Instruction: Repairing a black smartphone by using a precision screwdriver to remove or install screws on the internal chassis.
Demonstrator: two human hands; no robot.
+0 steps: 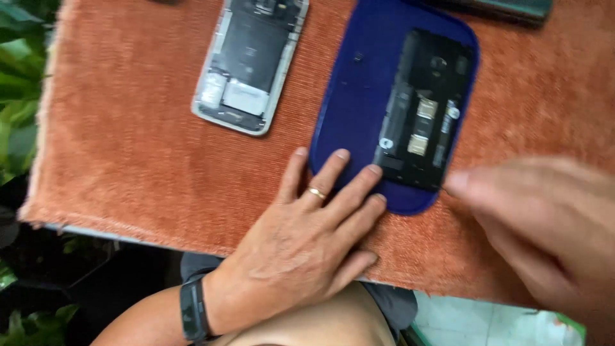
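Black phone (426, 109): back cover off, inner parts exposed, lying face down on the right half of a blue mat (359, 83). Small gold-coloured contacts and a round camera opening show; finer detail is too blurred to make out. Its lower edge sits near the mat's rounded near end.

Blue mat: oval, dark blue, resting on an orange cloth (128, 141). A tiny dark speck lies on its bare left part; whether it is a screw cannot be told. Top edge cut off by the frame.

Left hand (307, 237): flat, palm down, fingers spread, holding nothing. Fingertips (373, 170) press on the near end of the mat, one touching the phone's lower corner. Gold ring on one finger; dark band (192, 309) on the wrist.

Right hand (544, 224): heavily blurred, partly cut off at the right edge. One fingertip (456, 182) points at the mat's rim beside the phone's lower right corner. Whether it pinches anything cannot be told.

Silver phone (250, 61): also opened, pale frame, dark inside, lying on the cloth left of the mat, well apart from both hands. Top cut off.

Dark object (506, 9): top right, mostly out of frame, kind unclear.

Green leaves (19, 77): along the left edge, beyond the cloth.
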